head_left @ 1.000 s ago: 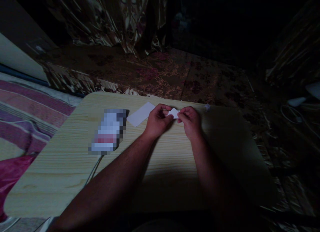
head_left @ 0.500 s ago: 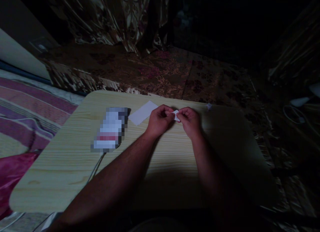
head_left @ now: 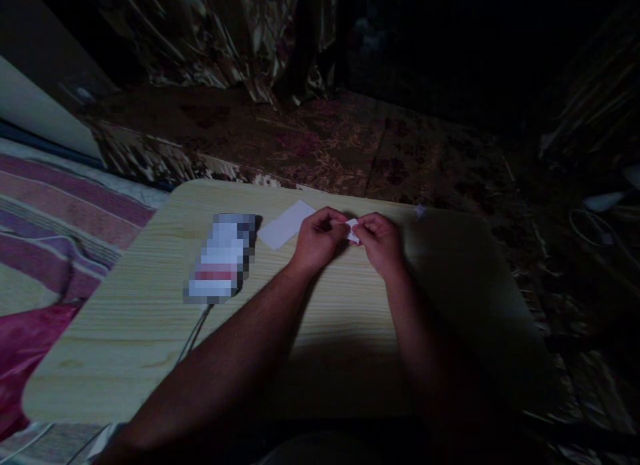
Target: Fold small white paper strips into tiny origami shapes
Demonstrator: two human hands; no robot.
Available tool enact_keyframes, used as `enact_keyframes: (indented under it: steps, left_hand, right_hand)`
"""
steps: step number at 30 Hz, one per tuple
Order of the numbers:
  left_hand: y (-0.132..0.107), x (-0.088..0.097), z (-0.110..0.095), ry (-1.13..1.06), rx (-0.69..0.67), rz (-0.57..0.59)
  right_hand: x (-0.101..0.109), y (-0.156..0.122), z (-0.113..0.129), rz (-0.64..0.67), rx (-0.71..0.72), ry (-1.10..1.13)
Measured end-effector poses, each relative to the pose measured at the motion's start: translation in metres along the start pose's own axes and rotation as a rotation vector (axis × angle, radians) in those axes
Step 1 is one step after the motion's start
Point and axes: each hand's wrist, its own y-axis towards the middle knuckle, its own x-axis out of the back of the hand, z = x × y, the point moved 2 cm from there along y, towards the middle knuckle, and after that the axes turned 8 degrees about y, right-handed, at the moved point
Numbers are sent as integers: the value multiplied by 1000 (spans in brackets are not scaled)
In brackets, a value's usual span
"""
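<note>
Left hand [head_left: 316, 239] and right hand [head_left: 384, 243] both pinching the small white paper piece [head_left: 353, 230], thumbs on the near side. Piece sits between the hands, over the far half of the wood-grain table [head_left: 125, 325]; contact with tabletop: can't tell. White paper sheet [head_left: 284, 226] lies just left of the left hand. Phone [head_left: 217, 258] further left, cable [head_left: 194, 331] at its near end; display pixelated, text unreadable.

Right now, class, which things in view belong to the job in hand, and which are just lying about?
Job in hand:
small white piece, pinched between left hand and right hand
flat white sheet nearby, probably

Seemingly just lying about:
pixelated device
cable
pale scrap
pink item
</note>
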Motion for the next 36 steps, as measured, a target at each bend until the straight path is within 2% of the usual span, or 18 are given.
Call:
enact_keyframes:
  steps: [16, 36]
  left_hand:
    - [2, 2, 1, -48, 57, -4]
    - [2, 4, -1, -118, 38, 30]
  right_hand:
    - [0, 0, -1, 59, 9, 82]
    - [3, -1, 2, 123, 30, 94]
